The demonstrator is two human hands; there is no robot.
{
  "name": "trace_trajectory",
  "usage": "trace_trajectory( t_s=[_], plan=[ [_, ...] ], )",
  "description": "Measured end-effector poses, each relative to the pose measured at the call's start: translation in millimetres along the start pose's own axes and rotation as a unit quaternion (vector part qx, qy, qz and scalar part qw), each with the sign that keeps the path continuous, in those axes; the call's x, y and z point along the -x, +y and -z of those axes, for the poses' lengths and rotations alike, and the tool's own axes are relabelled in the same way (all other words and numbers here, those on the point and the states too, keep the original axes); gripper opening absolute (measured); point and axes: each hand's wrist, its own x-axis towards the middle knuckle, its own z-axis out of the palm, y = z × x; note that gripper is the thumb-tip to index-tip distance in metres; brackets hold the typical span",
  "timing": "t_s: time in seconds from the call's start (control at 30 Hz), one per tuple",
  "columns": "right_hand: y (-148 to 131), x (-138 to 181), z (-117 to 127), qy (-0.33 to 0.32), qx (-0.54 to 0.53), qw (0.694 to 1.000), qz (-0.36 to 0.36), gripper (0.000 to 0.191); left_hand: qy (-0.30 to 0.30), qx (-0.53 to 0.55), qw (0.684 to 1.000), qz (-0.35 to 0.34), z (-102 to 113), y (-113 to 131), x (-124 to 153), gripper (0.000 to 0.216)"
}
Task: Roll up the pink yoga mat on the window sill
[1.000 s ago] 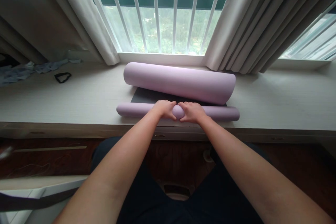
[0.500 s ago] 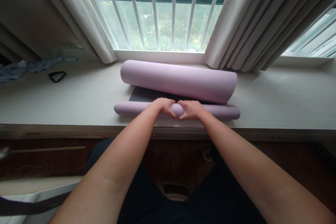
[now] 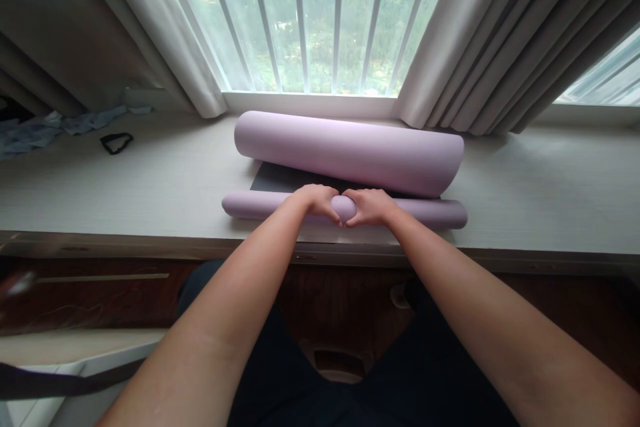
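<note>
A lilac mat [image 3: 350, 153] with a dark grey underside lies on the pale window ledge [image 3: 150, 180], rolled from both ends. Its far roll is thick; the near roll [image 3: 425, 212] is thin and long. My left hand [image 3: 313, 201] and my right hand [image 3: 373, 205] sit side by side at the middle of the thin roll, fingers curled over it and thumbs nearly touching. A strip of the dark underside [image 3: 280, 180] shows between the two rolls.
Barred window [image 3: 320, 20] and curtains [image 3: 500, 40] stand behind the ledge. A black loop [image 3: 116, 142] and crumpled blue-grey cloth [image 3: 45, 130] lie at the far left. Dark wood panelling [image 3: 100, 300] runs below the ledge edge; my dark-trousered lap is underneath.
Both hands stay clasped on the thin roll, which has moved slightly nearer the thick roll, narrowing the dark strip. The camera view shifted a little.
</note>
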Motion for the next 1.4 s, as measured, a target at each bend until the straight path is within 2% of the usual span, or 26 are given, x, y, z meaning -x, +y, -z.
trace_trajectory(
  t_s=[0.2,0.43,0.57,0.7,0.97,1.13,1.4],
  plan=[
    [-4,9,-7,0.036,0.014,0.999,0.005,0.070,0.033,-0.028,0.999,0.000,-7,3,7,0.086],
    [-14,24,-19,0.092,0.053,0.994,0.006,0.069,0.107,-0.075,0.991,-0.010,-22,10,22,0.072],
    [-19,29,-22,0.107,0.066,0.992,-0.001,0.069,0.122,-0.085,0.989,-0.019,-26,11,26,0.073],
    [-22,32,-23,0.104,0.068,0.992,-0.009,0.069,0.113,-0.086,0.989,-0.028,-23,12,27,0.072],
    [-15,26,-23,0.090,0.043,0.995,-0.005,0.071,0.060,-0.054,0.997,-0.020,-14,7,16,0.072],
    [-10,22,-24,0.096,0.035,0.995,0.016,0.072,0.058,-0.048,0.997,-0.025,-14,2,12,0.078],
    [-8,16,-15,0.069,0.013,0.998,0.006,0.078,0.033,-0.034,0.998,-0.028,-8,0,7,0.091]
  ],
)
